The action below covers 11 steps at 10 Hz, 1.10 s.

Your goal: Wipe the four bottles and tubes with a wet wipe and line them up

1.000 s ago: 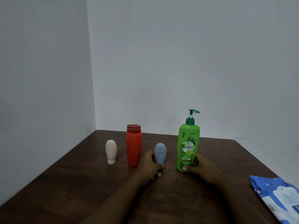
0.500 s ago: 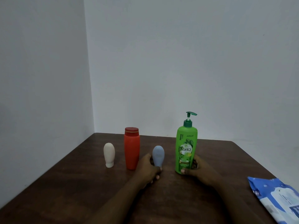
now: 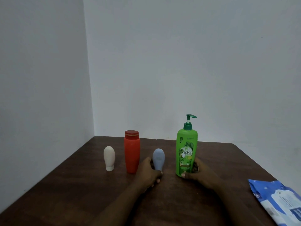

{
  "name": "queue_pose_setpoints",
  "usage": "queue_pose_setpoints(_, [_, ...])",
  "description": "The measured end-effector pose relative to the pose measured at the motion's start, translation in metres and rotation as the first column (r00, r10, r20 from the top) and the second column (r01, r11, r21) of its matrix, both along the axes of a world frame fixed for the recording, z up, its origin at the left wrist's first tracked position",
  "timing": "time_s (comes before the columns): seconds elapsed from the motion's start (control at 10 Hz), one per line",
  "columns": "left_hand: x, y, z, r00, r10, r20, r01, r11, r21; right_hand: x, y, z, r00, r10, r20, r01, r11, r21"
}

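- Four containers stood upright in a row across the dark wooden table (image 3: 65, 193); from left to right they were a white tube (image 3: 109, 156) on its cap, a red bottle (image 3: 132, 152), a blue tube (image 3: 158, 158) on its cap and a green pump bottle (image 3: 186, 152)
- Left hand (image 3: 149, 172) gripped the blue tube low down, fingers and thumb curled round its narrow foot; it sat close beside the red bottle, though whether it touched that bottle could not be told
- Right hand (image 3: 199, 172) held the green pump bottle near its base, thumb across the front below the label and fingers wrapped behind, with the bottle resting on the table
- Compared with half a second before, both hands kept the same hold, neither container had been lifted or tilted, and the row kept its order and spacing
- Against the picture a second earlier, the whole scene sat slightly differently in view, all things shifted together and none relative to another
- Blue-and-white wet-wipe pack (image 3: 280, 203) lay flat at the table's right side, well apart from the row, cut off by the frame edge, with neither hand on it
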<state>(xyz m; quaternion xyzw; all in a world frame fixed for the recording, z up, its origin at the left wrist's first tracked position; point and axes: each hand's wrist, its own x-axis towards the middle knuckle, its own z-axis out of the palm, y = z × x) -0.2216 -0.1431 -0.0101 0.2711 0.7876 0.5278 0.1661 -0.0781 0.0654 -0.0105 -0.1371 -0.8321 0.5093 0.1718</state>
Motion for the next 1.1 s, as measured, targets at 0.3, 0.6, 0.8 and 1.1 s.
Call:
queue_pose_setpoints(0.3, [0.026, -0.014, 0.001, 0.968, 0.208, -0.139, -0.194, 0.975, 0.108, 0.005, 0.001, 0.0, 0.999, 0.006, -0.031, -0.009, 0.996, -0.094])
queue_pose_setpoints(0.6, [0.065, -0.047, -0.007, 0.917, 0.201, -0.346, -0.116, 0.961, 0.25, 0.031, -0.014, 0.026, 0.548, -0.552, -0.629, 0.619, 0.773, -0.139])
queue_pose_setpoints(0.8, [0.073, -0.064, -0.002, 0.816, 0.102, -0.569, 0.021, 0.979, 0.205, 0.034, -0.026, 0.036, 0.46, -0.505, -0.73, 0.663, 0.742, -0.096])
queue_pose_setpoints(1.1, [0.075, -0.076, 0.014, 0.567, 0.089, -0.819, 0.03, 0.991, 0.129, 0.034, -0.038, 0.041, 0.629, -0.206, -0.75, 0.575, 0.772, 0.27])
